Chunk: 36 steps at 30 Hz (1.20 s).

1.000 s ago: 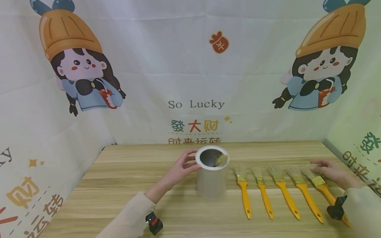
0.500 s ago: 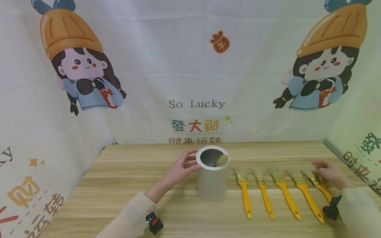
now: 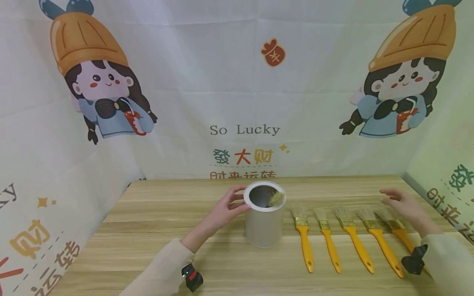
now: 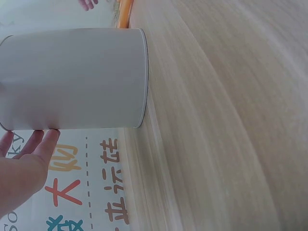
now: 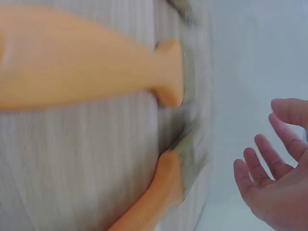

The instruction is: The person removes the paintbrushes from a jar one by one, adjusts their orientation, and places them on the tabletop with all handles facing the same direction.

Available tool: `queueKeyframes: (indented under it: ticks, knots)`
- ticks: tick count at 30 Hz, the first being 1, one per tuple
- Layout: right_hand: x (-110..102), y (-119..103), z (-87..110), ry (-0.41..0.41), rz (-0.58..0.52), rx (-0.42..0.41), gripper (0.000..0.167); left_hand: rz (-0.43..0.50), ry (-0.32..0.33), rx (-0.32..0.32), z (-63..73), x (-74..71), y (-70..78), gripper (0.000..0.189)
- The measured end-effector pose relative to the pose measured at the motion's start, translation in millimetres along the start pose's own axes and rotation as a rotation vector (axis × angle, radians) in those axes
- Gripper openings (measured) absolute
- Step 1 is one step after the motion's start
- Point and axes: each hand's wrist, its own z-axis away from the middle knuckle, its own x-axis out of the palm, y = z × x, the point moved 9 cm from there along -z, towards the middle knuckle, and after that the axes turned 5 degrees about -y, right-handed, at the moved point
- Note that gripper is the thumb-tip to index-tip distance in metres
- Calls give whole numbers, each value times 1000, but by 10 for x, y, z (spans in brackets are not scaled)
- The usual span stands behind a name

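A plain light-grey can (image 3: 264,228), open at the top, stands upright on the table, and pale bristles (image 3: 275,199) show inside its mouth. My left hand (image 3: 229,205) holds it at the upper left, thumb by the rim and fingers behind; the left wrist view has fingertips (image 4: 50,136) right at its wall. To the right, my right hand (image 3: 403,205) hovers with loosely bent, spread fingers over the rightmost paintbrush (image 3: 401,235), holding nothing. That brush has a yellow-orange handle, partly hidden by the wrist camera. In the right wrist view, the spread fingers are apart from the brushes.
Several more yellow-handled paintbrushes (image 3: 353,240) lie in a row between the can and my right hand, bristles pointing away. The wood-grain table (image 3: 148,230) ends at a printed cloth backdrop (image 3: 237,94), with cloth at both sides too.
My right hand has lifted off the rightmost paintbrush and moved slightly away and left. That brush has shifted a little left and rolled partly onto its side. The left hand and can stay put.
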Motion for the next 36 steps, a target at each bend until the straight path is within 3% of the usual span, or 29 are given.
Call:
queueKeyframes:
  ticks: [7, 9, 14, 21, 29, 36]
  knots:
    - [80, 70, -225, 44, -40, -86, 53, 1, -5, -1, -4, 4, 1, 51]
    - [119, 2, -246, 48, -37, -86, 52, -3, -6, 1, -3, 1, -2, 51]
    - [243, -363, -207, 43, -32, -122, 51, -3, -3, -1, -6, -1, -8, 51]
    - [458, -1003, -79, -44, -112, -231, 48, 2, -5, 8, -9, 0, -12, 50]
    - [720, -1369, -63, -123, -135, -362, 35, 8, -8, 11, -14, 3, -20, 50]
    - [928, -1625, -5, -214, -205, -441, 33, 9, -5, -5, -15, -2, -34, 51]
